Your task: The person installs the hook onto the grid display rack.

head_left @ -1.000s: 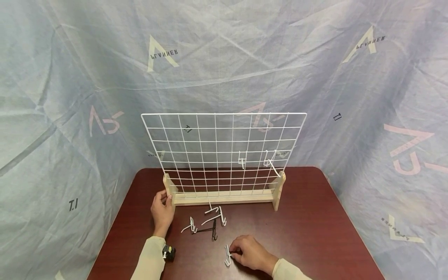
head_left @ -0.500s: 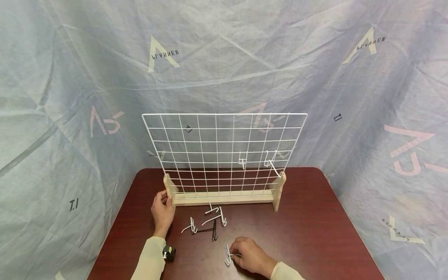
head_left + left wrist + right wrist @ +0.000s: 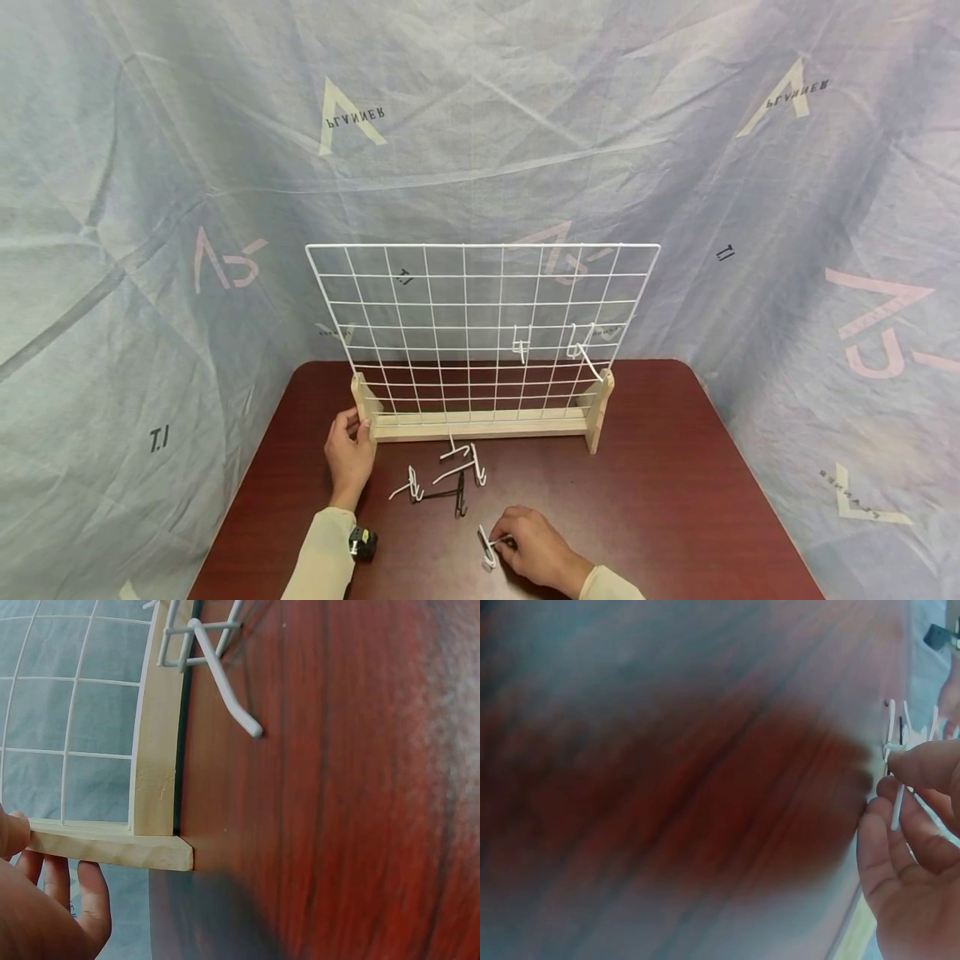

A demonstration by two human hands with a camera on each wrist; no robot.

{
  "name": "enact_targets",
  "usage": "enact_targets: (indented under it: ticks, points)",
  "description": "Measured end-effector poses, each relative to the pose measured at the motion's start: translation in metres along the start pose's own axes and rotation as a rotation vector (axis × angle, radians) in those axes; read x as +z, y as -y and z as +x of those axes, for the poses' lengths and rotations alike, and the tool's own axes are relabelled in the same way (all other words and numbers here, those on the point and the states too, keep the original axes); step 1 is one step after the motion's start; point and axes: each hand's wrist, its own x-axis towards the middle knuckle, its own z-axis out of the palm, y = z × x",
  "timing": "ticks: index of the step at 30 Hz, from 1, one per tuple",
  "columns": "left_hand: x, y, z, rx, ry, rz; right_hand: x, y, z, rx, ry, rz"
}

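Note:
A white wire grid (image 3: 480,303) stands in a wooden base (image 3: 480,427), with two white hooks hanging on its right half, one of them a long hook (image 3: 589,362). My left hand (image 3: 349,458) grips the base's left upright (image 3: 362,408); in the left wrist view the thumb and fingers of that hand (image 3: 45,900) lie on either side of the wood (image 3: 112,849). Low on the table my right hand (image 3: 536,546) pinches the stem of a white hook (image 3: 486,548). The right wrist view shows the hand (image 3: 919,847) with the stem (image 3: 898,808) between thumb and fingers.
Between the hands and in front of the base lie several loose hooks, white ones (image 3: 412,485) and a black one (image 3: 461,493). A black device (image 3: 363,543) is at the left wrist. Printed cloth (image 3: 480,125) surrounds the brown table (image 3: 660,483).
The white hook at my right hand has turned and tilted slightly, and its stem is now plainly between the fingers. The left hand keeps its hold on the upright.

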Motion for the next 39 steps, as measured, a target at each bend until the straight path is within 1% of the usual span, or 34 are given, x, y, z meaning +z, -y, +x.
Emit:
enact_targets:
  ticks: [6,14,20,23,29,33,39]
  points:
    - [0.0000,0.0002,-0.0008,0.007,-0.013,-0.004,0.0006,-0.0005,-0.0014,-0.001,-0.022,0.076]
    - [-0.0004,-0.0028,-0.0004,-0.001,-0.011,0.001,0.0008,0.0002,-0.0023,0.075,-0.044,0.251]
    - [0.0005,-0.0013,-0.0005,0.009,-0.018,-0.001,0.0007,0.0018,-0.0019,0.116,-0.072,0.373]
    - [0.0007,-0.0006,-0.0008,0.008,-0.023,-0.002,0.0007,0.0018,-0.0017,0.140,-0.073,0.428]
    - [0.0007,-0.0013,-0.0011,-0.006,-0.013,0.003,0.0002,0.0011,-0.0016,0.166,-0.085,0.480]
    - [0.0002,-0.0027,-0.0009,-0.004,-0.006,-0.004,-0.0026,0.0032,-0.0007,0.189,-0.087,0.520]
    - [-0.0014,-0.0047,-0.0019,0.008,-0.019,-0.007,-0.0066,0.0063,0.0027,0.218,-0.092,0.518]
